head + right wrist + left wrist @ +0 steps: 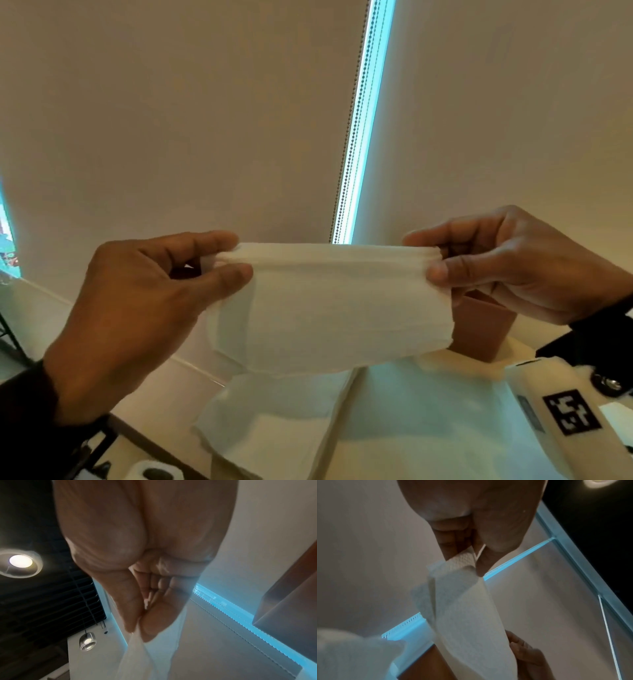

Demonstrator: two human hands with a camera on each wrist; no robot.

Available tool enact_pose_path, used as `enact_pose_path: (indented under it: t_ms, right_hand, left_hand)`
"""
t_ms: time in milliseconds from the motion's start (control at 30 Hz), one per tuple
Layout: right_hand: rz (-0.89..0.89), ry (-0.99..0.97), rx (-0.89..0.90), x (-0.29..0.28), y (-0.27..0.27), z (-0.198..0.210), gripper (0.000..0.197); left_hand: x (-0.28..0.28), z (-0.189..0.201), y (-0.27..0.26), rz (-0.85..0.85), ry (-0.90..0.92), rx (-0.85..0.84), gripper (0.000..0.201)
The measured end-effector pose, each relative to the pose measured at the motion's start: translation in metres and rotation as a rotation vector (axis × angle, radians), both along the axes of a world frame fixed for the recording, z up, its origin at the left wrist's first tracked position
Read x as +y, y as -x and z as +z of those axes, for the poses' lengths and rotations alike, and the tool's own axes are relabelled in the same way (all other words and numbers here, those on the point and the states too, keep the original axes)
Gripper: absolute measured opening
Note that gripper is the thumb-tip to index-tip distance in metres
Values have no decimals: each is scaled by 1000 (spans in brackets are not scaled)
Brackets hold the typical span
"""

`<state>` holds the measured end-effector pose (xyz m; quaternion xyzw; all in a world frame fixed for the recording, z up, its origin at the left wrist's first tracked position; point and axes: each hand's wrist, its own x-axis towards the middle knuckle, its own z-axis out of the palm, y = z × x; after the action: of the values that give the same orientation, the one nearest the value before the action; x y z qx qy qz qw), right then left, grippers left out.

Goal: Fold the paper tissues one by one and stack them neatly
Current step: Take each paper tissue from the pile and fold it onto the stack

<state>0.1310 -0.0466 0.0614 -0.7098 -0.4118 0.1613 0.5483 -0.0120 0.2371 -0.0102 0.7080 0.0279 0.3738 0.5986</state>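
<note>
Paper tissue (329, 301) held up in the air at chest height, well above the table (428, 445), stretched between both hands. Left hand (144, 308) pinches the top left corner between thumb and forefinger; right hand (507, 263) pinches the top right corner the same way, other fingers curled behind. Left wrist view shows the embossed sheet (467, 608) doubled over at the pinch, two layers hanging; right wrist view shows the tissue (154, 649) trapped between thumb pad and fingertip. Top edge taut and slightly bunched, lower edge sags and curls. Judged very light, limp, no stiffness of its own; drifts with any air, tears readily if the corners are pulled apart hard. Dry and faintly textured, so not slippery; a light pinch suffices. Best held at the corners as now, keeping layers aligned, then laid down and creased flat. More tissues (274, 421) lie spread on the table below; brown box (479, 329) behind.
</note>
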Motion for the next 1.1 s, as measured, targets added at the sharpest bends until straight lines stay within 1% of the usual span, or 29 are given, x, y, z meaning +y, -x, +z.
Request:
enact_pose_path:
  t_ms: [33, 67, 100, 167, 200, 233, 267, 333, 367, 400, 433, 467, 500, 533, 567, 667, 733, 800, 933, 1033, 1100]
  right_hand:
    - [-17, 36, -45, 2, 0, 1, 47]
    - [-36, 47, -82, 4, -1, 1, 34]
    - [-58, 34, -103, 7, -2, 3, 21]
    - [-56, -23, -104, 14, -4, 7, 3]
    - [-42, -68, -75, 18, -6, 11, 4]
    - [-19, -116, -26, 22, -6, 16, 6]
    - [15, -160, 23, 27, -7, 21, 6]
    - [58, -188, 99, 39, -7, 27, 13]
    - [39, -180, 126, 46, -8, 27, 12]
    - [-2, -163, 144, 55, -13, 22, 9]
    - [-52, -128, 151, 64, -19, 15, 8]
    - [-106, -52, 122, 72, -26, 4, 6]
    - [-163, 61, 59, 80, -35, -10, 9]
    - [-199, 191, -7, 88, -44, -24, 17]
    - [-222, 309, -40, 95, -50, -38, 20]
    - [-247, 546, -93, 112, -61, -71, 9]
    - [-223, 629, -117, 121, -64, -84, 10]
    - [-192, 684, -139, 126, -65, -91, 12]
    - [-182, 734, -212, 128, -66, -96, 15]
    - [-206, 810, -272, 127, -67, -96, 25]
    - [-251, 880, -332, 123, -68, -92, 35]
  left_hand:
    - [-3, 1, 2, 71, -63, 33, 31]
    - [-5, 2, 3, 129, -139, 62, 20]
    - [-8, 5, 5, 165, -214, 83, 18]
    - [-10, 10, 11, 178, -302, 67, 34]
    - [-10, 13, 13, 144, -282, 21, 44]
    - [-10, 17, 15, 97, -230, -25, 47]
    - [-10, 20, 16, 43, -181, -55, 43]
    - [-13, 27, 21, -47, -127, -87, 27]
    - [-16, 28, 24, -70, -89, -87, 20]
    - [-18, 26, 25, -79, -32, -83, 19]
    - [-20, 21, 27, -74, 8, -58, 22]
    - [-20, 12, 28, -60, -5, -5, 26]
    - [-21, 3, 30, -32, -70, 76, 31]
    - [-21, -7, 30, 3, -161, 173, 37]
    - [-22, -16, 30, 27, -245, 269, 41]
    - [-26, -33, 29, 17, -411, 496, 37]
    - [-30, -38, 28, 3, -488, 588, 36]
    - [-31, -37, 28, 26, -586, 648, 34]
    - [-28, -37, 26, 54, -695, 737, 19]
    - [-27, -36, 26, 32, -759, 809, 15]
    - [-32, -32, 27, 70, -844, 863, 5]
